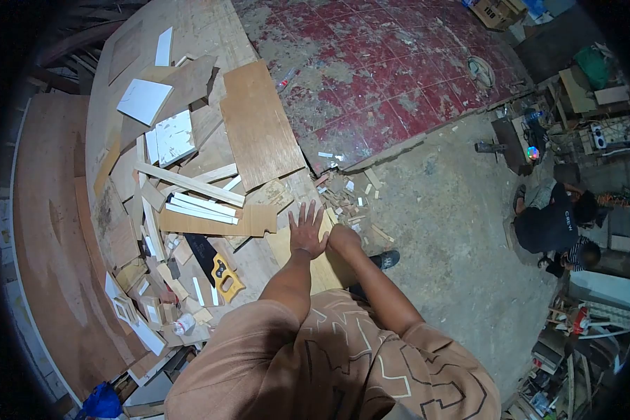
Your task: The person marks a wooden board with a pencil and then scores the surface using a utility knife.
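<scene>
My left hand point(307, 229) lies flat with fingers spread on a pale wooden board point(315, 274) at the work surface's right edge, just in front of my body. Close beside it, my right hand point(344, 241) is curled closed at that board's right side. Whatever its fingers hold is hidden. A handsaw point(220, 269) with a yellow handle rests left of my left forearm. Beyond my left hand are a cut brown panel point(252, 222) carrying several white strips point(201, 208) and a larger plywood sheet point(260, 126).
Wood offcuts and white blocks point(175, 138) crowd the work surface. Scraps point(350, 199) litter the concrete floor point(441, 203) to the right, below a raised red tiled floor point(385, 77). At far right two people point(549, 224) crouch near stacked clutter. A long curved plywood sheet point(63, 245) stands at left.
</scene>
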Motion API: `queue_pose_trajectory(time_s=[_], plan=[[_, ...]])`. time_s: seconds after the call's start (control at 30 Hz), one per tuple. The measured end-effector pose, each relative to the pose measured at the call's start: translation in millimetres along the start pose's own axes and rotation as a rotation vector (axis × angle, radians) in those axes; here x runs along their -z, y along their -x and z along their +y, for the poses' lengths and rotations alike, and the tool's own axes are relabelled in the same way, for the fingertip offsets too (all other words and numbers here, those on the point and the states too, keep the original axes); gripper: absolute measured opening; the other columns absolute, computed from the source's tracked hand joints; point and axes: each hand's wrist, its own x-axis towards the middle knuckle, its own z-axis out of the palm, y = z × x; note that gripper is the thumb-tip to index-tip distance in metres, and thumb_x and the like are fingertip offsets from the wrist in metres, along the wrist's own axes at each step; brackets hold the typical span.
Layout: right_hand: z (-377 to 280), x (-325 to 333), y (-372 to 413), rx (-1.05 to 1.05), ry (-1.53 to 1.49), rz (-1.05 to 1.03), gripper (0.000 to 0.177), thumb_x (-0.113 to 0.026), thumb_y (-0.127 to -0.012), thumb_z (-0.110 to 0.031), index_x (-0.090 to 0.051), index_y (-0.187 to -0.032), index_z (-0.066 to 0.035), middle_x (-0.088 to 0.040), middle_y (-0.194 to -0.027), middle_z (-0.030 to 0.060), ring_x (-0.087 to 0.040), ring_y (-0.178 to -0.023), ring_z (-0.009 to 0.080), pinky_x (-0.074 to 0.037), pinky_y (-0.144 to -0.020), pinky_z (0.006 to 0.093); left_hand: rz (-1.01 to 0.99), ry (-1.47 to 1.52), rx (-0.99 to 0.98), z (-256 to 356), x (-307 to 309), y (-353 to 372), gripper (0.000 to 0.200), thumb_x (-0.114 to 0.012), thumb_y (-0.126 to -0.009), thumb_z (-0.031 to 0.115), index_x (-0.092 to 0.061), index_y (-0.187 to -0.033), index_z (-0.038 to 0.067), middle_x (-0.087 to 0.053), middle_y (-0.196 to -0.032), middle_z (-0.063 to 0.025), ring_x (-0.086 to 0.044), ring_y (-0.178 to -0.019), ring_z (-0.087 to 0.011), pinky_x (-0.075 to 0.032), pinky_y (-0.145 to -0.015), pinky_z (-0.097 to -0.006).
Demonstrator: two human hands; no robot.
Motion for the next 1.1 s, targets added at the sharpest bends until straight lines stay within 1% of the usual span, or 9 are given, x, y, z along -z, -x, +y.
queue_pose_trajectory(time_s=[0.1,0.2,0.3,0.4,0.63,0.7,0.87,0.93,1.1], plan=[[-5.4,-1.3,2.8,-0.096,-0.059,-0.007,0.029,-0.052,-0.087,-0.019,-0.069,-0.099,0.001,-0.069,-0.103,0.0232,-0.068,-0.096,0.0376,-0.055,-0.081,0.0459,-0.057,0.008,0.002,-2.9,0.9,1.3,0.077,-0.052,-0.084,0.046,-0.028,-0.150,0.016,-0.013,-0.160,-0.0099,-0.006,-0.148,-0.0322,-0.001,-0.114,-0.0629],[20.7,-13.1,40.2,-0.057,-0.024,-0.081,0.030,-0.052,-0.087,-0.018,-0.069,-0.101,0.002,-0.067,-0.106,0.0248,-0.067,-0.099,0.0394,-0.054,-0.083,0.0470,0.017,0.031,-0.013,-2.7,-3.2,1.9,0.077,-0.053,-0.083,0.045,-0.028,-0.150,0.016,-0.013,-0.160,-0.0101,-0.006,-0.148,-0.0325,-0.002,-0.114,-0.0629],[11.7,43.2,113.8,-0.071,0.032,-0.205,0.028,-0.052,-0.087,-0.016,-0.069,-0.100,0.002,-0.067,-0.107,0.0258,-0.067,-0.098,0.0405,-0.054,-0.083,0.0473,0.032,0.036,-0.015,-4.1,-3.5,1.7,0.077,-0.053,-0.083,0.045,-0.028,-0.150,0.015,-0.013,-0.160,-0.0103,-0.006,-0.148,-0.0328,-0.002,-0.114,-0.0627],[12.1,54.3,129.4,-0.084,0.118,-0.043,0.022,-0.054,-0.083,-0.011,-0.070,-0.094,0.000,-0.069,-0.096,0.0241,-0.069,-0.089,0.0382,-0.055,-0.077,0.0460,0.046,0.033,-0.015,-2.8,-4.2,2.5,0.076,-0.053,-0.083,0.044,-0.029,-0.149,0.015,-0.013,-0.160,-0.0104,-0.007,-0.147,-0.0332,-0.002,-0.114,-0.0625],[-18.1,89.8,109.4,0.007,0.145,0.064,0.021,-0.054,-0.083,-0.012,-0.070,-0.092,-0.001,-0.069,-0.090,0.0225,-0.069,-0.085,0.0386,-0.056,-0.073,0.0459,-0.029,-0.014,0.006,-1.3,2.3,2.6,0.076,-0.050,-0.085,0.047,-0.025,-0.151,0.017,-0.010,-0.160,-0.0087,-0.006,-0.148,-0.0316,-0.002,-0.114,-0.0621],[-23.6,73.6,82.4,0.063,0.135,0.101,0.022,-0.055,-0.085,-0.014,-0.072,-0.092,-0.003,-0.070,-0.094,0.0211,-0.071,-0.087,0.0340,-0.057,-0.073,0.0449,-0.065,-0.042,0.015,0.3,6.0,-0.8,0.077,-0.048,-0.087,0.048,-0.020,-0.153,0.019,-0.008,-0.161,-0.0075,-0.006,-0.148,-0.0310,-0.003,-0.114,-0.0624],[-18.0,3.1,-4.7,0.018,0.059,0.093,0.022,-0.060,-0.082,-0.019,-0.072,-0.091,-0.003,-0.070,-0.093,0.0212,-0.070,-0.087,0.0365,-0.056,-0.075,0.0455,-0.174,-0.148,0.028,2.8,11.1,-1.7,0.081,-0.052,-0.086,0.051,-0.018,-0.153,0.020,-0.008,-0.161,-0.0069,-0.005,-0.148,-0.0307,-0.003,-0.115,-0.0624],[-21.1,5.5,-5.1,0.005,0.025,0.107,0.024,-0.065,-0.078,-0.022,-0.071,-0.090,-0.002,-0.069,-0.091,0.0224,-0.069,-0.086,0.0392,-0.056,-0.076,0.0465,-0.210,-0.179,0.030,-0.1,13.4,-2.5,0.081,-0.053,-0.086,0.051,-0.018,-0.153,0.020,-0.008,-0.161,-0.0065,-0.006,-0.148,-0.0306,-0.004,-0.114,-0.0626],[-9.5,62.4,70.0,0.027,0.033,0.089,0.022,-0.055,-0.084,-0.015,-0.070,-0.092,-0.001,-0.069,-0.094,0.0240,-0.069,-0.086,0.0391,-0.055,-0.076,0.0472,-0.020,0.021,0.014,-2.7,-2.0,1.0,0.079,-0.054,-0.083,0.046,-0.026,-0.151,0.017,-0.012,-0.160,-0.0080,-0.006,-0.148,-0.0315,-0.002,-0.114,-0.0625]])
